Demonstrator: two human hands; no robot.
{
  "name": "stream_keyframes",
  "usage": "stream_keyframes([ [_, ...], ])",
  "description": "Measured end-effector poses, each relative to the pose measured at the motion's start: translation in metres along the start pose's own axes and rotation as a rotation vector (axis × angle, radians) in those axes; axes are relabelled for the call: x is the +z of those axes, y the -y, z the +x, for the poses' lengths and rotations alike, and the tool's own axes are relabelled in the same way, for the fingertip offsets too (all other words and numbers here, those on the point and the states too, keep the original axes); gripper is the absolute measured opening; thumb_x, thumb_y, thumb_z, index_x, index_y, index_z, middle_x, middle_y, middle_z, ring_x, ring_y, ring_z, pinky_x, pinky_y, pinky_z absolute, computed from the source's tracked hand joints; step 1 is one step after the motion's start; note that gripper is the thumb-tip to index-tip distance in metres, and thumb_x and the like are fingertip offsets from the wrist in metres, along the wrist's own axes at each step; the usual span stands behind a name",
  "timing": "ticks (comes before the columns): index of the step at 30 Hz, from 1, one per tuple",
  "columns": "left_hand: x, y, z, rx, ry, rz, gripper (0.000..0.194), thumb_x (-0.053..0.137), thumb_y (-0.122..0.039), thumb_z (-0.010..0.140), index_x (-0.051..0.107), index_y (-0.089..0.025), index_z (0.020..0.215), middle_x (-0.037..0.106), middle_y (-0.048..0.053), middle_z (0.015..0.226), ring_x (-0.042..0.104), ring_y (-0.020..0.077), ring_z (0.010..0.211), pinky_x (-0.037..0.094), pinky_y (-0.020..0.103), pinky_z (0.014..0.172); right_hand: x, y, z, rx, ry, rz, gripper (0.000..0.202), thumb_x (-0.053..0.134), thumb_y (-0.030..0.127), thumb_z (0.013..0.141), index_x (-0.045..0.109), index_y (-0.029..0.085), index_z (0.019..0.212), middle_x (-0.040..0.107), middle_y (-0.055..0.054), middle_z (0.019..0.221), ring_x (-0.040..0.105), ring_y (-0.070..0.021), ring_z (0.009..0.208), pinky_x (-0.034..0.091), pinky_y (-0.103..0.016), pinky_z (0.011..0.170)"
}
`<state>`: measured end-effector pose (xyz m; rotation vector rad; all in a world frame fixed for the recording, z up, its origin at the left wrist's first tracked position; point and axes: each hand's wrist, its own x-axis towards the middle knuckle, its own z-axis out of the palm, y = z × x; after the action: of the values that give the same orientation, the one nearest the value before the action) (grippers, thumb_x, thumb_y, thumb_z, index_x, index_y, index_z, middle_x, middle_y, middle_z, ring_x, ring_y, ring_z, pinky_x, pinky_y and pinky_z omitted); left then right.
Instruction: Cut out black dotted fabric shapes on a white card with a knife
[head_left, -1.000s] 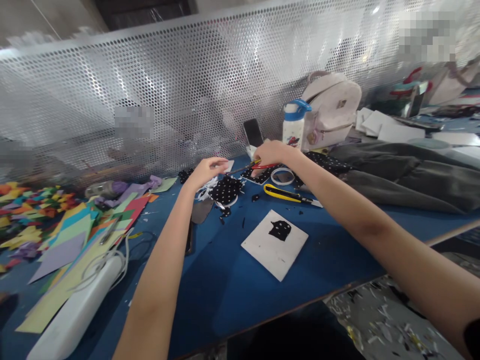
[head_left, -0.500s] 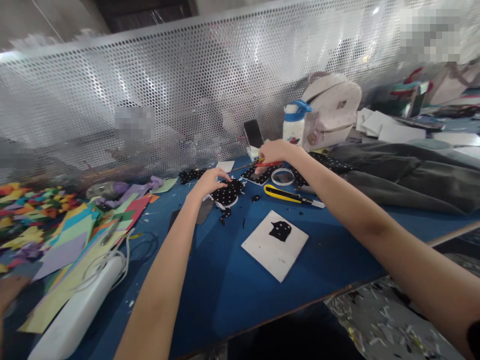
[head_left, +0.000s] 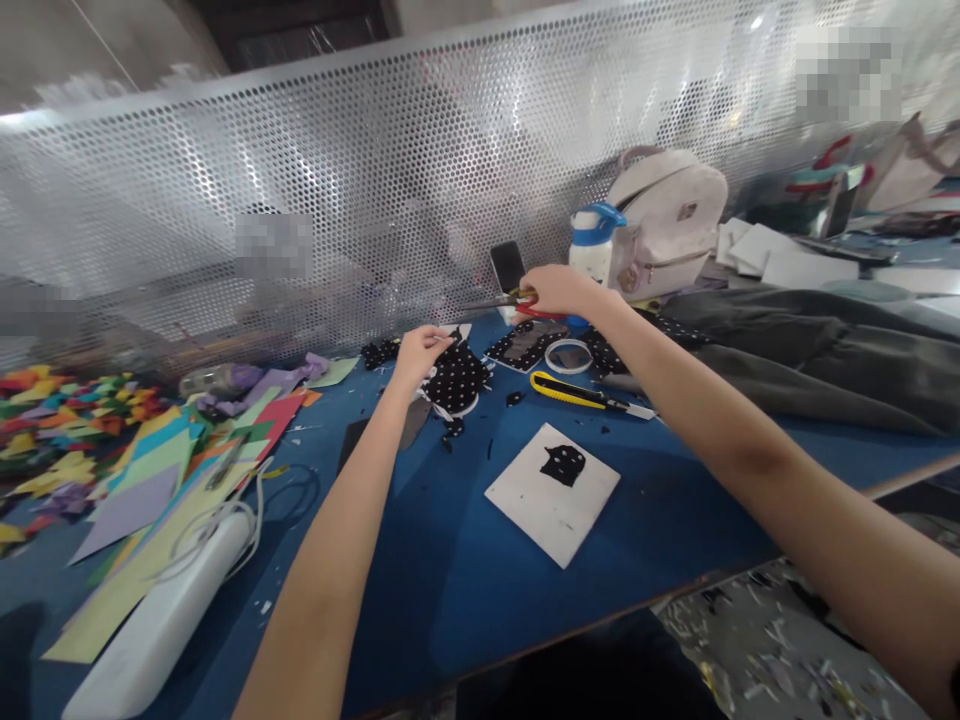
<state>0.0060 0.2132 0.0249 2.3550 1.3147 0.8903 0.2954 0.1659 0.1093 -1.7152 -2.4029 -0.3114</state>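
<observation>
My right hand (head_left: 559,292) is closed on scissors (head_left: 525,306) with red handles, held above the table with the blades pointing left. My left hand (head_left: 421,355) is pinched at the upper edge of a black fabric piece with white polka dots (head_left: 457,382), and that edge looks lifted. Between and below my hands lie a roll of tape (head_left: 568,357) and a yellow utility knife (head_left: 589,394) with its blade out. Closer to me, a white square board (head_left: 525,490) carries a small black dotted cutout (head_left: 562,464).
A phone (head_left: 508,266), a blue-lidded bottle (head_left: 592,245) and a pale backpack (head_left: 667,220) stand along the perforated metal screen (head_left: 360,180). Dark grey cloth (head_left: 817,350) covers the right side. Coloured paper (head_left: 150,480) and a white power strip (head_left: 165,610) lie left.
My right hand has raised the scissors a little, away from the dotted fabric. My left hand's fingers have come together in a pinch at the fabric's edge.
</observation>
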Motion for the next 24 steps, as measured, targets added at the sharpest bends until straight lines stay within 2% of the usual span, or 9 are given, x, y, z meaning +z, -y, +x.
stream_keyframes([
  [3,-0.010,0.001,0.002,-0.039,-0.017,-0.076,0.032,0.061,-0.034,0.097,0.058,-0.016,0.123,0.061,0.009,0.120,0.064,0.0220,0.100,0.056,0.042,0.085,-0.004,0.000,-0.003,-0.030,-0.023,0.011,0.072,0.055,0.073,0.079,0.059,0.013,0.118,0.059,-0.019,0.124,0.058,-0.0321,0.107,0.043,-0.035,0.075],
  [5,-0.016,0.000,0.001,-0.055,-0.020,-0.116,0.031,0.061,-0.033,0.097,0.058,-0.015,0.122,0.061,0.009,0.120,0.065,0.0217,0.100,0.056,0.041,0.084,-0.007,0.002,-0.005,-0.040,-0.010,0.013,0.074,0.053,0.073,0.079,0.057,0.011,0.120,0.057,-0.021,0.126,0.057,-0.0336,0.109,0.043,-0.036,0.075],
  [11,-0.023,-0.010,-0.002,-0.056,-0.036,-0.179,0.028,0.060,-0.034,0.097,0.060,-0.015,0.118,0.063,0.008,0.115,0.065,0.0203,0.096,0.057,0.039,0.081,-0.022,0.010,-0.013,-0.024,0.118,-0.004,0.063,0.064,0.068,0.072,0.067,0.016,0.107,0.067,-0.015,0.113,0.062,-0.0322,0.097,0.041,-0.035,0.068],
  [17,-0.027,-0.028,-0.005,0.043,-0.051,-0.139,0.028,0.061,-0.034,0.097,0.061,-0.015,0.118,0.063,0.008,0.118,0.064,0.0220,0.100,0.056,0.041,0.085,-0.032,0.025,-0.019,-0.035,0.229,0.004,0.062,0.065,0.073,0.067,0.071,0.018,0.097,0.072,-0.012,0.099,0.065,-0.0278,0.081,0.040,-0.033,0.059],
  [24,-0.030,-0.048,-0.007,0.183,-0.025,-0.097,0.028,0.061,-0.033,0.096,0.060,-0.016,0.119,0.062,0.009,0.121,0.063,0.0229,0.105,0.054,0.044,0.089,-0.029,0.032,-0.019,-0.048,0.212,-0.011,0.066,0.064,0.076,0.066,0.072,0.019,0.099,0.072,-0.012,0.097,0.065,-0.0281,0.081,0.040,-0.034,0.062],
])
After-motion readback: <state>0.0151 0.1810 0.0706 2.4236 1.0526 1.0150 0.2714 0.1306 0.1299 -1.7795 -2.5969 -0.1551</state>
